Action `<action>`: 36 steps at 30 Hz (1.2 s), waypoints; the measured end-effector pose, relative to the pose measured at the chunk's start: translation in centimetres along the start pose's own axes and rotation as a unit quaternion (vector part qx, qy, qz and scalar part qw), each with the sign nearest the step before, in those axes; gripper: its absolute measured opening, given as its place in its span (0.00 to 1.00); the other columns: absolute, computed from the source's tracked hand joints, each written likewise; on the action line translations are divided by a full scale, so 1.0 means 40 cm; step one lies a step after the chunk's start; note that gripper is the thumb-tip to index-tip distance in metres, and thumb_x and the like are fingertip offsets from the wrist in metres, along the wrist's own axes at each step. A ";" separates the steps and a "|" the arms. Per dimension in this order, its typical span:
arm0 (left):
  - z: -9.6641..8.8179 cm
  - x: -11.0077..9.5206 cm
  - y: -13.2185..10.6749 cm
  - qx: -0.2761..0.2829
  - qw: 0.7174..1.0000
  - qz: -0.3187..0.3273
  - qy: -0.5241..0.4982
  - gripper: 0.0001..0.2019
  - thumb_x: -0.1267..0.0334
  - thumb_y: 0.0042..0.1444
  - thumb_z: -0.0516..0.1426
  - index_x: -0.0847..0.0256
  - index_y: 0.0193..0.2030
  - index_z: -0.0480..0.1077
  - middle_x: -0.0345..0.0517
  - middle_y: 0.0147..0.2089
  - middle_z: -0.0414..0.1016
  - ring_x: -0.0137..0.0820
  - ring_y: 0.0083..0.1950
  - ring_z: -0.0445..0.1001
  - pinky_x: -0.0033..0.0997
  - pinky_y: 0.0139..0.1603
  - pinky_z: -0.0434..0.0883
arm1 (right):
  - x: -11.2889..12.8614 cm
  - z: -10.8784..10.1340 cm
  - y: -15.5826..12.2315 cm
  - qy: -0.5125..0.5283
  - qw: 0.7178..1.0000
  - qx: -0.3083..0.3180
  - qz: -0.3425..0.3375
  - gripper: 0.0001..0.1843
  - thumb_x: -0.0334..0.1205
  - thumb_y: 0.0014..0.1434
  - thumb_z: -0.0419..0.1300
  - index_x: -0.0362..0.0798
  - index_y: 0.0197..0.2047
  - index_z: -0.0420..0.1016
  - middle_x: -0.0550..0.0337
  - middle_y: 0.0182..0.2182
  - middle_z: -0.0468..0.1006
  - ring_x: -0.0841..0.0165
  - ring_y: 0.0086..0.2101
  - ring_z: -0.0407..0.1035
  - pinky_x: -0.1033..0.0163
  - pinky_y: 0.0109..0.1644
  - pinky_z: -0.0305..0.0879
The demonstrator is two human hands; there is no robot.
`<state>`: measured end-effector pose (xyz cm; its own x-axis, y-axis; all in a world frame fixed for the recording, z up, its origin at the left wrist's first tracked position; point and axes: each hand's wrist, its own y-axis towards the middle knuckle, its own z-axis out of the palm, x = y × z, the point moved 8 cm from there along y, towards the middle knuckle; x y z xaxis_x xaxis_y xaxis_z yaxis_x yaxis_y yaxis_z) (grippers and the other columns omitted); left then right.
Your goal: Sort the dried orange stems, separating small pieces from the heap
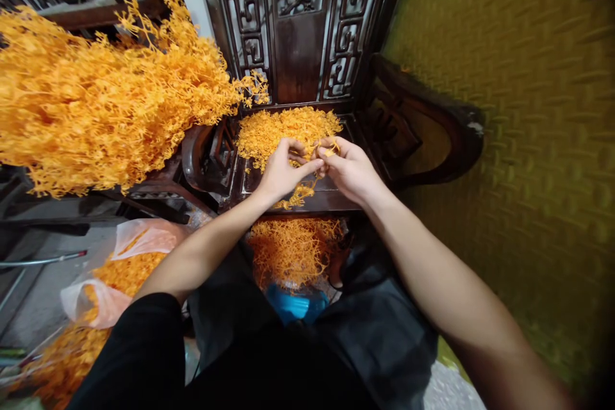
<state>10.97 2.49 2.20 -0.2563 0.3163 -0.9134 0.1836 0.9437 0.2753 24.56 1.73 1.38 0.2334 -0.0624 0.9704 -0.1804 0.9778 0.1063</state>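
My left hand (281, 171) and my right hand (350, 168) meet over the seat of a dark carved wooden chair (307, 45). Both pinch the same small orange plastic sprig (321, 155) between their fingertips. Behind the hands a loose heap of orange sprig pieces (283, 128) lies on the seat. A few bits hang under the left hand at the seat's front edge (298, 195). Below the seat, between my knees, a pile of orange sprigs (291, 250) rests on something blue (295, 304).
A big bundle of orange artificial foliage (96, 102) lies on a second chair at the left. A clear plastic bag of orange pieces (115, 282) sits on the floor at lower left. A yellow-green textured wall (528, 141) fills the right side.
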 end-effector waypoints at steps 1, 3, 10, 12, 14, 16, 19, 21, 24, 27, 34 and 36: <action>-0.020 -0.018 -0.005 -0.035 0.998 0.017 0.046 0.20 0.54 0.54 0.70 0.60 0.43 0.66 0.46 0.44 0.78 0.29 0.40 0.77 0.33 0.43 0.73 | -0.001 -0.003 0.000 -0.010 1.000 -0.007 -0.007 0.21 0.49 0.54 0.71 0.50 0.42 0.68 0.65 0.30 0.69 0.73 0.27 0.61 0.65 0.32 0.59; -0.034 -0.044 -0.015 -0.055 0.991 0.047 0.111 0.20 0.50 0.55 0.70 0.60 0.40 0.66 0.44 0.39 0.76 0.29 0.37 0.74 0.33 0.41 0.71 | 0.001 -0.004 -0.001 -0.018 1.000 -0.018 -0.014 0.18 0.47 0.57 0.69 0.50 0.43 0.68 0.66 0.29 0.68 0.73 0.27 0.60 0.66 0.32 0.59; 0.077 0.056 -0.020 0.219 0.968 -0.005 0.123 0.13 0.60 0.56 0.68 0.62 0.46 0.76 0.38 0.27 0.75 0.26 0.23 0.71 0.31 0.31 0.69 | 0.064 0.026 -0.035 -0.024 0.998 0.020 -0.053 0.26 0.49 0.53 0.65 0.53 0.53 0.67 0.58 0.39 0.71 0.68 0.34 0.64 0.60 0.39 0.65; 0.077 0.074 -0.011 0.242 0.965 -0.034 0.092 0.04 0.65 0.62 0.62 0.62 0.39 0.77 0.37 0.24 0.74 0.25 0.20 0.70 0.29 0.29 0.67 | 0.082 0.027 -0.054 -0.039 0.995 0.065 -0.063 0.33 0.53 0.50 0.71 0.54 0.56 0.68 0.57 0.40 0.71 0.66 0.37 0.67 0.58 0.43 0.67; 0.049 0.075 0.006 0.206 0.974 -0.059 0.070 0.06 0.66 0.64 0.59 0.63 0.39 0.78 0.37 0.23 0.74 0.25 0.20 0.72 0.28 0.27 0.67 | 0.097 0.018 -0.073 -0.049 0.991 0.108 -0.068 0.42 0.58 0.43 0.77 0.54 0.58 0.71 0.58 0.39 0.72 0.64 0.39 0.68 0.57 0.47 0.68; 0.014 0.056 0.020 0.155 0.984 -0.048 0.079 0.07 0.66 0.65 0.58 0.63 0.43 0.77 0.38 0.24 0.76 0.26 0.21 0.74 0.27 0.28 0.68 | 0.111 0.004 -0.086 -0.042 0.986 0.145 -0.066 0.49 0.69 0.39 0.76 0.53 0.58 0.73 0.58 0.36 0.72 0.63 0.38 0.70 0.55 0.49 0.69; -0.029 -0.003 0.021 0.076 0.983 0.058 0.155 0.06 0.67 0.66 0.58 0.62 0.45 0.76 0.40 0.30 0.81 0.28 0.28 0.79 0.29 0.36 0.73 | 0.104 -0.007 -0.088 -0.015 0.981 0.195 -0.007 0.55 0.86 0.42 0.61 0.50 0.59 0.74 0.55 0.35 0.76 0.60 0.39 0.74 0.52 0.50 0.71; -0.040 -0.042 0.006 0.033 0.967 0.144 0.207 0.07 0.66 0.66 0.58 0.61 0.47 0.77 0.44 0.36 0.84 0.30 0.36 0.82 0.32 0.45 0.75 | 0.073 -0.014 -0.077 -0.008 0.980 0.188 0.064 0.55 0.89 0.47 0.51 0.47 0.54 0.76 0.52 0.35 0.77 0.59 0.37 0.76 0.52 0.46 0.74; -0.029 -0.077 -0.024 0.014 0.942 0.234 0.241 0.10 0.64 0.69 0.56 0.60 0.50 0.78 0.50 0.49 0.85 0.33 0.50 0.83 0.35 0.55 0.76 | 0.018 -0.041 -0.046 -0.039 0.989 0.090 0.114 0.45 0.84 0.53 0.53 0.45 0.41 0.76 0.55 0.29 0.76 0.69 0.25 0.68 0.61 0.30 0.69; 0.012 -0.093 -0.048 0.067 0.916 0.287 0.274 0.13 0.62 0.71 0.54 0.59 0.53 0.79 0.53 0.58 0.82 0.35 0.59 0.81 0.39 0.59 0.75 | -0.017 -0.042 -0.027 -0.075 0.993 0.026 0.083 0.35 0.74 0.53 0.66 0.45 0.33 0.73 0.60 0.25 0.72 0.74 0.22 0.61 0.67 0.24 0.59; 0.037 -0.140 -0.090 0.079 0.859 0.407 0.300 0.10 0.66 0.67 0.57 0.58 0.51 0.79 0.48 0.54 0.84 0.37 0.59 0.79 0.43 0.58 0.78 | -0.024 -0.059 -0.013 -0.068 0.995 -0.078 0.002 0.35 0.73 0.50 0.69 0.46 0.24 0.70 0.62 0.19 0.70 0.74 0.20 0.62 0.66 0.24 0.60; 0.009 -0.150 -0.087 0.038 0.877 0.403 0.260 0.09 0.67 0.67 0.58 0.58 0.50 0.78 0.46 0.51 0.85 0.34 0.53 0.81 0.39 0.56 0.79 | -0.021 -0.079 -0.006 -0.053 0.995 -0.087 0.006 0.36 0.75 0.50 0.67 0.46 0.24 0.72 0.61 0.19 0.71 0.74 0.19 0.61 0.66 0.24 0.58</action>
<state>12.20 -2.74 6.63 -0.4092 0.8973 -0.1657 0.5622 0.3910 0.7287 27.41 2.19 -0.15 0.1274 -0.0615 0.9899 -0.0127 0.9979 0.0636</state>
